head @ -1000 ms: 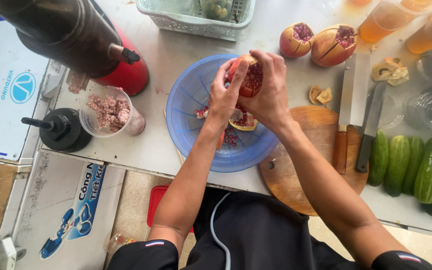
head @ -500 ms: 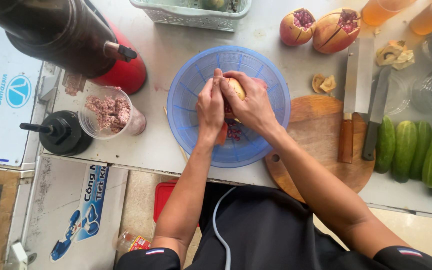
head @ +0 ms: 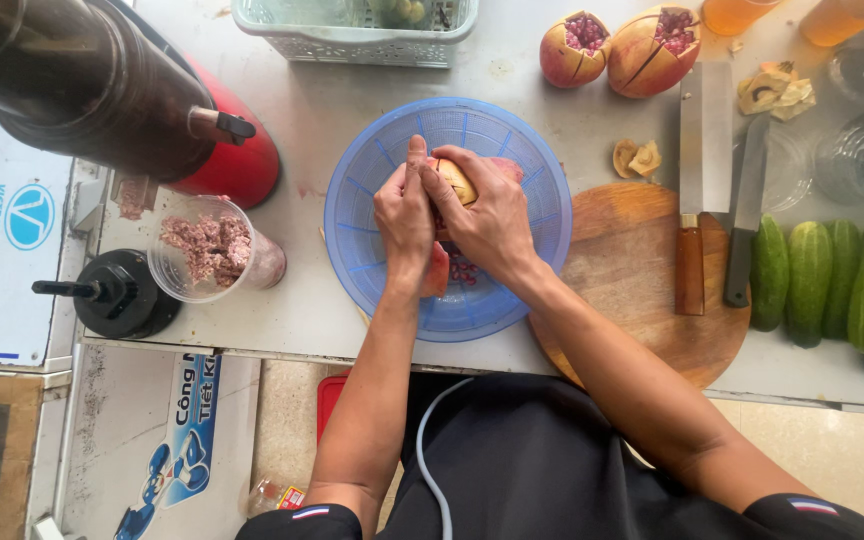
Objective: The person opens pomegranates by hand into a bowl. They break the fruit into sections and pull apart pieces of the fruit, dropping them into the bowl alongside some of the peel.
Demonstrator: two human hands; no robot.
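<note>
Both hands (head: 449, 215) clenched around a split pomegranate piece (head: 455, 178), tan rind up, over the blue strainer (head: 542, 195).

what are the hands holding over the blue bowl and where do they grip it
Both hands, left hand and right hand, grip one piece of cut pomegranate over the round blue plastic strainer bowl; fingers wrap its pale rind from both sides.

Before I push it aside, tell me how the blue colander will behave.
The blue colander looks like thin slotted plastic, so probably light and a bit flexible. Its rounded base may slide easily on the smooth counter. Both hands, left hand and right hand, work inside it, so it could tip.
</note>
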